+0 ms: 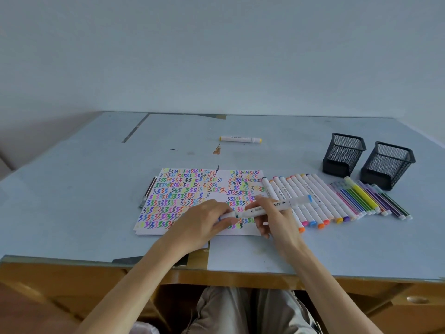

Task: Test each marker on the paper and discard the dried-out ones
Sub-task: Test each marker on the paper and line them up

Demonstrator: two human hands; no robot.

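Nearest, grey-trousered knees [243, 309] sit under the wooden desk edge [72, 268]. On the blue tabletop [72, 189], a dark pen [147, 192] lies just left of the paper [192, 186], which is crowded with coloured squiggles. Over its lower part, the left hand [204, 225] pinches a white cap [227, 215], and the right hand [272, 218] grips the blue-ended marker [277, 205] by its barrel, hiding some scribbles. Further right lie a row of white markers [310, 201] and thin coloured pens [368, 201], then two black mesh holders [343, 155] [387, 165]. A yellow-ended marker [240, 139] lies apart, beyond the paper.
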